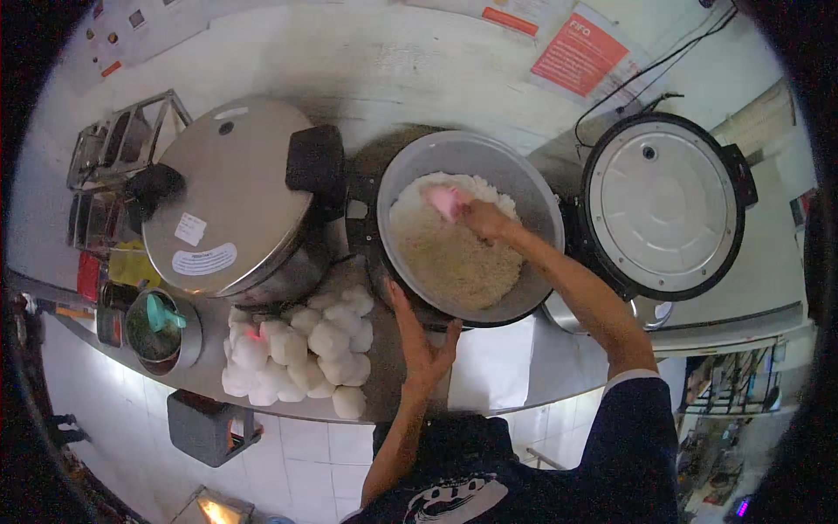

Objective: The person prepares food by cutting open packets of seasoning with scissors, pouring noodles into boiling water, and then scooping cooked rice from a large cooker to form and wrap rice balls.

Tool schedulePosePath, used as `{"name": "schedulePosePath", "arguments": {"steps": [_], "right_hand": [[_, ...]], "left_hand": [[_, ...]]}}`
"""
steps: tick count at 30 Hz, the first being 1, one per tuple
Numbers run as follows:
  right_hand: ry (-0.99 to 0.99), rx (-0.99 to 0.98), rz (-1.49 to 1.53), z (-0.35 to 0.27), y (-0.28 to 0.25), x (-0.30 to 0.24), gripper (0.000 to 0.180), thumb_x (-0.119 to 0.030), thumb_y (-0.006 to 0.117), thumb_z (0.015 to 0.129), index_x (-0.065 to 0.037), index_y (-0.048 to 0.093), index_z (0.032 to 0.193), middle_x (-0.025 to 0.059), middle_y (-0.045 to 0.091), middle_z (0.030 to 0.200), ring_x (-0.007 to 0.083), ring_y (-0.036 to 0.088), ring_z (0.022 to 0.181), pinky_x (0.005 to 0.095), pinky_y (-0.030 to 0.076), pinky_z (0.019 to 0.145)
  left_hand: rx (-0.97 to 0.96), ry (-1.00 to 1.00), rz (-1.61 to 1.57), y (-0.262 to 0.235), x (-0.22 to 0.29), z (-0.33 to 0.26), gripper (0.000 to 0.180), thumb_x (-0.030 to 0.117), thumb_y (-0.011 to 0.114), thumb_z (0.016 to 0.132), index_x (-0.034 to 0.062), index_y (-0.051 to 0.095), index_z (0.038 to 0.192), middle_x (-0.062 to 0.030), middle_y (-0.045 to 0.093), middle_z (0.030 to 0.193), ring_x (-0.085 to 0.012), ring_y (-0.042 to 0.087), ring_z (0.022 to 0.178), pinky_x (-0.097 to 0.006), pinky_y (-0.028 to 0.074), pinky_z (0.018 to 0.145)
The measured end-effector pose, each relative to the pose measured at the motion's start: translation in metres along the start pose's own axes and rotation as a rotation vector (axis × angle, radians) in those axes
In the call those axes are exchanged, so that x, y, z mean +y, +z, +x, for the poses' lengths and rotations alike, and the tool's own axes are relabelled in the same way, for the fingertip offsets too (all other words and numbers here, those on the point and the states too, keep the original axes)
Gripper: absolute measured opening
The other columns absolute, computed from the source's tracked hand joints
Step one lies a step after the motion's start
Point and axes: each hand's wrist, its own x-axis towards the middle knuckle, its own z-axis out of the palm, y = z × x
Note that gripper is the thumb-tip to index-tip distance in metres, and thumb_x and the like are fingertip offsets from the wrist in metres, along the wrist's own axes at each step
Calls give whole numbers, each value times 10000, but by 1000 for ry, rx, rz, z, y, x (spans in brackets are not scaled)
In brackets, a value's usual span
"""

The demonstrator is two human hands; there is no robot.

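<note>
A round rice cooker with a grey inner pot (539, 205) stands open in front of me. White rice (476, 266) fills its lower part, heaped higher along the far side. Inside the pot my right hand (489, 220) is closed round a pink rice scoop (447, 202), which touches the rice at the far side. How much of the scoop is buried I cannot tell. My left hand (423, 349) rests against the cooker's near outer wall, thumb and fingers spread, holding nothing. Left of that hand lies a pile of white rounded packets (305, 349).
A large lidded steel cooker (236, 192) stands at the left. The open cooker's round lid (659, 210) leans back at the right. Near the left edge sits a metal pot (188, 336) with a turquoise utensil (164, 313). A white sheet (493, 367) lies by the counter's front edge.
</note>
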Motion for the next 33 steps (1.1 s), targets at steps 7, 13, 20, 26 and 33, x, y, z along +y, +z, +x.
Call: {"name": "schedulePosePath", "arguments": {"steps": [7,13,20,26,33], "right_hand": [[-325,-183,32,-19,53,7,491,-398,409,1012,34,577,1175,88,491,583,191,501,451,355,470,459],[51,-364,157,-36,56,13,321,-270,636,856,14,661,1002,211,674,732,327,689,673,469,553,625],[-646,112,-405,-38,73,13,189,-161,681,764,-1,696,862,235,674,770,384,690,759,491,543,718],[-620,-44,-414,-73,52,18,242,-197,642,834,34,692,780,269,641,711,423,672,714,504,524,668],[-772,15,-263,-95,-6,34,329,-252,605,899,66,654,830,279,641,779,417,669,745,510,511,665]], "left_hand": [[-7,21,-24,-2,6,1,1067,172,752,833,-3,-17,1551,-293,-18,1605,-419,17,1497,-515,90,1200],[-40,-73,-78,7,-2,-6,1064,201,746,842,9,-20,1556,-272,-21,1611,-406,47,1498,-515,113,1200],[-27,-184,-141,-1,24,-1,1080,119,737,837,60,-58,1566,-248,5,1616,-389,107,1490,-518,173,1192],[-80,-65,-92,8,26,5,1090,105,730,844,63,-90,1561,-236,8,1617,-378,135,1485,-507,177,1195],[-68,-93,-105,7,9,-4,1102,148,740,852,68,-100,1560,-227,-16,1623,-362,116,1492,-481,155,1204]]}}
